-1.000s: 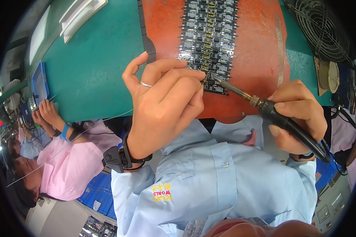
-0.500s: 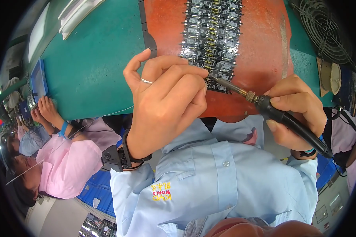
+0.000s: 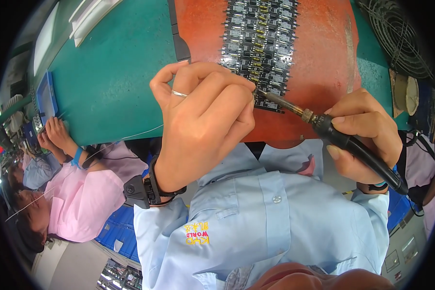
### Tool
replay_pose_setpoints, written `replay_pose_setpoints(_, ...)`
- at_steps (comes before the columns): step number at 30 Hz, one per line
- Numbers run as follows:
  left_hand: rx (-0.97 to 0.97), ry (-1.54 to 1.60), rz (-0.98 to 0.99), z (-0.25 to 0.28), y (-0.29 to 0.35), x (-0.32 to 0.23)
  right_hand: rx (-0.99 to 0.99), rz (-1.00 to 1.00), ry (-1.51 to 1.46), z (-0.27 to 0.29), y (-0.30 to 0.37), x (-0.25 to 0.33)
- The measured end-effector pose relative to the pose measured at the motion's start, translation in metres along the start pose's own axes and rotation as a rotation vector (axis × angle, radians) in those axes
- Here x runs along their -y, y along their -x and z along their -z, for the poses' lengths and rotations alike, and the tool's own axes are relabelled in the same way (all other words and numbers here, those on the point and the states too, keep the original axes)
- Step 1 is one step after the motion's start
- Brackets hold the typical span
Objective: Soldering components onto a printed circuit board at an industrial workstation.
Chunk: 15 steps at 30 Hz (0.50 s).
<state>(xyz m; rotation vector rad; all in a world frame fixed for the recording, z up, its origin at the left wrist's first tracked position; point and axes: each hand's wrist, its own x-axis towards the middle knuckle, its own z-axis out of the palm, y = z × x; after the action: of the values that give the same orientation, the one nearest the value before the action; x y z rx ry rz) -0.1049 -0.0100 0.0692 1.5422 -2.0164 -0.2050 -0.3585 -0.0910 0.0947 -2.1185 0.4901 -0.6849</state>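
My right hand [image 3: 367, 123] grips a black-handled soldering iron [image 3: 345, 141], with its metal tip pointing up and left at the near end of a panel of small circuit boards [image 3: 260, 38]. My left hand [image 3: 205, 104] is closed in a pinch beside that tip, its index fingertip close to the boards. A thin solder wire [image 3: 152, 129] runs from the left side up to this hand; the end between the fingers is hidden. The boards lie in dense rows with black, silver and yellow parts. Whether the tip touches a joint is too small to tell.
Beneath the boards is a red-orange mat [image 3: 321, 53] on a green table surface [image 3: 111, 72]. A round wire grille [image 3: 396, 36] and a spool [image 3: 411, 95] stand at the right. A blue tray [image 3: 46, 96] and a co-worker in a pink sleeve [image 3: 89, 200] are at the left.
Very little differs. The soldering iron and both hands have shifted only slightly near the same end of the boards, and both holds are unchanged.
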Motion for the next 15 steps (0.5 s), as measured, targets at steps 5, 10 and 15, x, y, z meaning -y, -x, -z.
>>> replay_pose_setpoints(5, 0.007, -0.004, 0.005, 0.002, 0.000, -0.003, -0.002, 0.025, 0.027, 0.000, -0.001, 0.002)
replay_pose_setpoints(10, 0.007, 0.015, -0.069, 0.007, 0.004, 0.003, -0.004, 0.038, 0.033, 0.000, -0.001, 0.001)
replay_pose_setpoints(15, -0.117, 0.030, -0.082, 0.008, 0.009, 0.007, 0.038, 0.061, 0.001, 0.007, -0.001, -0.002)
